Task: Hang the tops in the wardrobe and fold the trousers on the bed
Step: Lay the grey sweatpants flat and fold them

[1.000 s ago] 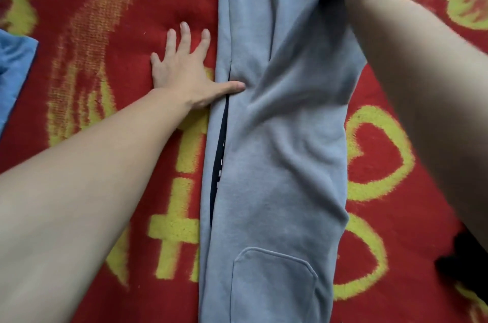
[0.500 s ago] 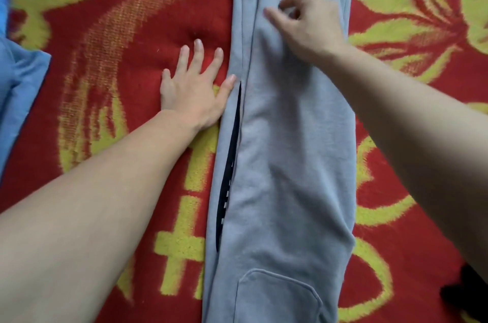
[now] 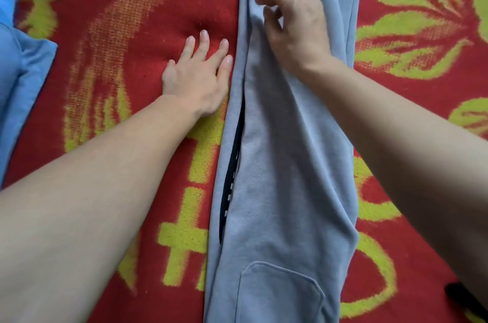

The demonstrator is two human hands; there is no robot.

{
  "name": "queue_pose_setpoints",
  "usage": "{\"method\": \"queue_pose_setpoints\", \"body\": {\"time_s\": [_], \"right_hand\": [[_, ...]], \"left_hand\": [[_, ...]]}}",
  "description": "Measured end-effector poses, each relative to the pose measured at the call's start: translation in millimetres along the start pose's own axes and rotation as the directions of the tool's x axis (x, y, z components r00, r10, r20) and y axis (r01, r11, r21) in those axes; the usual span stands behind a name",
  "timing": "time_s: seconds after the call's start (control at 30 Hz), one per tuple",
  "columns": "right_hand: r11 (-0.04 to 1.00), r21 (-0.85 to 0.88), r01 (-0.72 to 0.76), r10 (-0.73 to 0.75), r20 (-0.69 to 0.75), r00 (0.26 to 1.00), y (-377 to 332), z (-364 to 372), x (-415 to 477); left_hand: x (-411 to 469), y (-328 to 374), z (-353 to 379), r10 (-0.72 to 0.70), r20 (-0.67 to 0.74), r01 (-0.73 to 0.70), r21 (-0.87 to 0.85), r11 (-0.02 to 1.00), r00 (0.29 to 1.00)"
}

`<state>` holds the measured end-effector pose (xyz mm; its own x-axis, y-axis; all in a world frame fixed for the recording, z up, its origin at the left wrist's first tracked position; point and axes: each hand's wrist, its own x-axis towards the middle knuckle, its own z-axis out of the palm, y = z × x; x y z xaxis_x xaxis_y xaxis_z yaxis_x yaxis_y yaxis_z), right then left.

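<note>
- Head view: grey trousers [image 3: 285, 164] lie lengthwise, legs stacked, on a red-and-yellow blanket [image 3: 126, 32].
- The left hand [image 3: 198, 80] lies flat on the blanket, fingers spread, beside the trousers' left edge.
- The right hand [image 3: 298, 29] is on the trousers, fingers curled; whether it is pinching the fabric is unclear.
- The patch pocket [image 3: 277, 296] lies flat, its contents hidden.

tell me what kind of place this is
Probably a bedroom, on a bed: grey trousers lie flat on a red and yellow blanket, and a blue garment sits at the left edge.
</note>
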<state>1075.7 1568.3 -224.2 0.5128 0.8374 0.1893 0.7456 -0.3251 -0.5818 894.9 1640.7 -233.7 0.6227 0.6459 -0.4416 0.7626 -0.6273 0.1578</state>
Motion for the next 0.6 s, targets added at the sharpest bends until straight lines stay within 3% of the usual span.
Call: {"method": "queue_pose_setpoints", "body": {"time_s": [0.1, 0.2, 0.3, 0.37, 0.47, 0.53, 0.6], "right_hand": [[0.999, 0.006, -0.032, 0.033, -0.116, 0.993, -13, -5, -33], [0.984, 0.016, -0.177, 0.173, 0.129, 0.976, -30, -14, -77], [0.966, -0.101, -0.237, 0.257, 0.428, 0.866, -39, -18, -110], [0.956, -0.129, -0.265, 0.294, 0.462, 0.837, -44, -17, -118], [0.924, 0.027, -0.382, 0.346, 0.368, 0.863, -59, -12, -118], [0.878, 0.175, -0.446, 0.340, 0.427, 0.838, -67, -6, -121], [0.872, 0.209, -0.443, 0.291, 0.505, 0.812, -66, 1, -126]], "left_hand": [[0, 1, 0, 0.000, 0.002, 0.000, 0.000, 1.000, 1.000], [-1, -2, 3, 0.017, -0.030, -0.016, 0.039, 0.999, 0.999], [0, -1, 4, 0.028, -0.030, -0.026, 0.067, 0.997, 0.999], [0, -1, 3, 0.026, -0.021, -0.025, 0.072, 0.997, 0.999], [1, -3, 0, 0.026, -0.012, -0.025, 0.070, 0.997, 1.000], [2, -5, -3, 0.041, -0.008, -0.040, 0.067, 0.997, 0.999], [2, -7, -8, 0.046, 0.006, -0.046, 0.057, 0.997, 0.999]]}}
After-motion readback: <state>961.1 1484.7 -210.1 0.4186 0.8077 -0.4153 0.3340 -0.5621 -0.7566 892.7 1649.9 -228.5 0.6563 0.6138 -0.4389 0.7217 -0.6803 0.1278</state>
